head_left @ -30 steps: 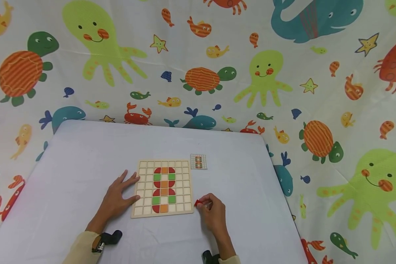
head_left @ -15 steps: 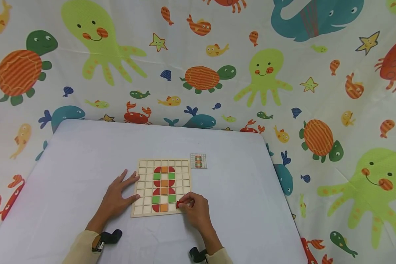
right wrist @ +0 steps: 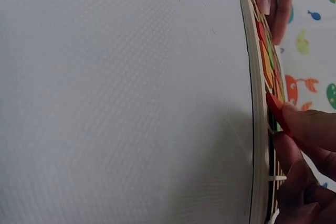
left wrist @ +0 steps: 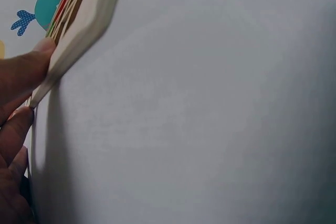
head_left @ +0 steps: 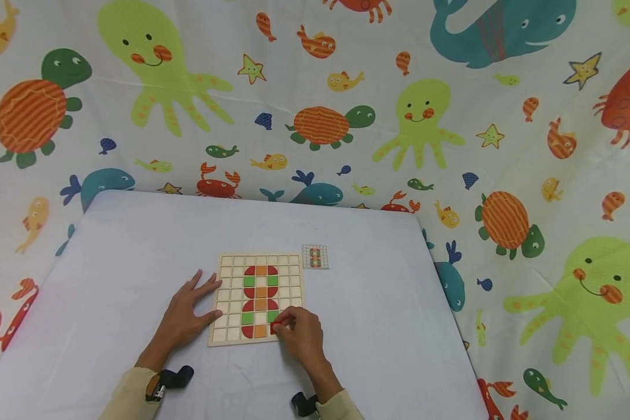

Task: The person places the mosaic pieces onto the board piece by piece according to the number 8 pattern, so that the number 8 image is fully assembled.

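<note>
A wooden grid board lies on the white cloth, with red, orange and green tiles set in its middle columns. My right hand pinches a red tile between thumb and fingers. It holds this tile over the board's front row, just right of an orange tile; in the right wrist view the piece is tilted. At the board's left edge, my left hand has its fingers spread, with fingertips and thumb touching the frame. Part of the board's front right is hidden behind my right hand.
Beyond the board's back right corner lies a small pattern card with a printed grid. The table is covered in white cloth. A curtain printed with sea animals hangs behind it.
My right hand has moved left with the red tile, from beside the board to over its front row. The left hand has stayed at the board's edge.
</note>
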### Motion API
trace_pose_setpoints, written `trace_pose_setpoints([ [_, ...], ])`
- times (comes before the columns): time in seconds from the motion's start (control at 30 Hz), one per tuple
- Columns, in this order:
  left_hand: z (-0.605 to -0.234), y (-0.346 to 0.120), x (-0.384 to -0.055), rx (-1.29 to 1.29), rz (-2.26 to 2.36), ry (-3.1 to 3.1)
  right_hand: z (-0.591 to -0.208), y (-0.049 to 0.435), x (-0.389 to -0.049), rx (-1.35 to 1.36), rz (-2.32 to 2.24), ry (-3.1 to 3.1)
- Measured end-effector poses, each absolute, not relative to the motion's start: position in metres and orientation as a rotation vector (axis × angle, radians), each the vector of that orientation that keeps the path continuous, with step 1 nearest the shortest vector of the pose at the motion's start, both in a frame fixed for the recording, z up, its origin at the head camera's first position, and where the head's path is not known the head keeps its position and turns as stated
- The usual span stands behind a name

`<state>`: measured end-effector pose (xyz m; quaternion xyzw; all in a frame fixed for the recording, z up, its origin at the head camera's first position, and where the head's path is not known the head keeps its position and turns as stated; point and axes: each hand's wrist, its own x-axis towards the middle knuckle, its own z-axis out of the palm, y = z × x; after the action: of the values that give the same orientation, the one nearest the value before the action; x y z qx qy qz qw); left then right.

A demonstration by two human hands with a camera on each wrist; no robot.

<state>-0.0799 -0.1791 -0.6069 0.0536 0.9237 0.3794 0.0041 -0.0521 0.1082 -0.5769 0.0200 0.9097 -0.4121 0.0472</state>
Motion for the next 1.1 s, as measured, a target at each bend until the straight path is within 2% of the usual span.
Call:
trace_pose_setpoints([
  [0.77,-0.605,-0.179,-0.083,0.148,1.203,2.864,-0.577,0.1,-0.05,0.037,-1.12,2.909],
  [1.1,-0.604,-0.179,-0.078,0.139,1.212,2.877,-0.569,0.126,-0.06,0.017,-1.216,2.975],
])
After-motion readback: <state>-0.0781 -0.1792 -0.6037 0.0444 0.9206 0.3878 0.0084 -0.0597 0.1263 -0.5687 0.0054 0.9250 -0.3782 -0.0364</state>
